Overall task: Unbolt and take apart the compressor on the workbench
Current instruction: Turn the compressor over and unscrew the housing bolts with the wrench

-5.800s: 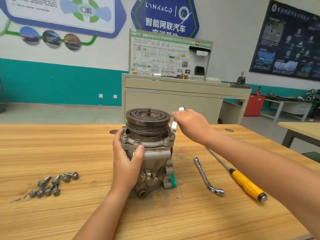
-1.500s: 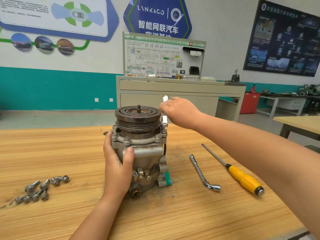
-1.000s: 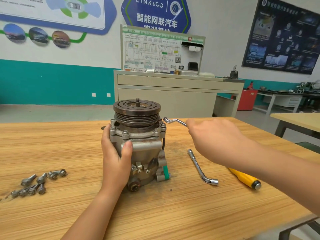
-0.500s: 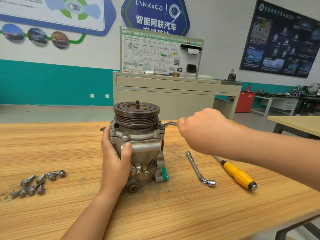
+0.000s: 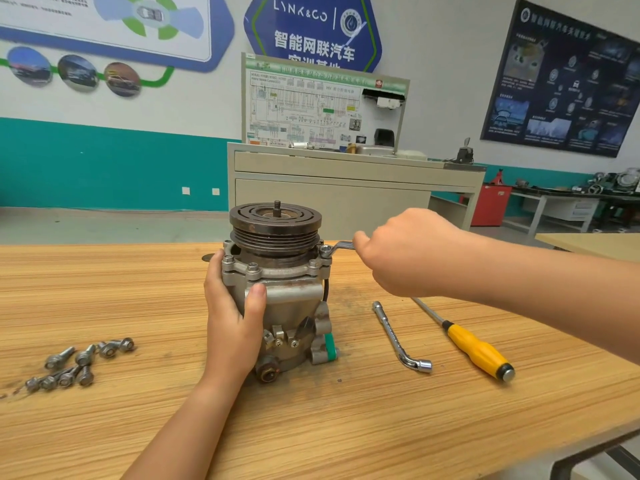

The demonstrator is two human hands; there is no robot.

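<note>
**Two hands on a partly unbolted compressor**

Watching through the head camera, I have the compressor [image 5: 284, 306] standing upright on the wooden worktop [image 5: 346, 427], with its dark grooved pulley [image 5: 275, 226] on top. The left hand [image 5: 235, 323] wraps the near left side of the grey housing. Its thumb presses on the front face and its fingers reach round out of my sight, steadying the unit. The right hand [image 5: 412, 251] is closed in a fist round the handle of a small offset ring wrench [image 5: 337, 247]. The wrench's ring sits on a bolt at the right edge of the flange, just left of that hand's knuckles.

A heap of loose bolts [image 5: 79, 363] lies on the worktop well to the left of the left hand, so I judge that some fasteners are already out. At least three more flange bolts [image 5: 253, 270] sit in place just above the left hand's thumb and fingertips, besides the one under the wrench. I cannot tell how loose that one is. The pulley and housing are together as one piece, so the taking apart itself is yet to come. I reckon the job is somewhere between early and midway.

Below the right forearm, an L-shaped socket wrench [image 5: 398, 336] lies on the worktop. A screwdriver [image 5: 474, 348] with a yellow handle lies to its right. Neither touches the other, the hands or the compressor.
</note>
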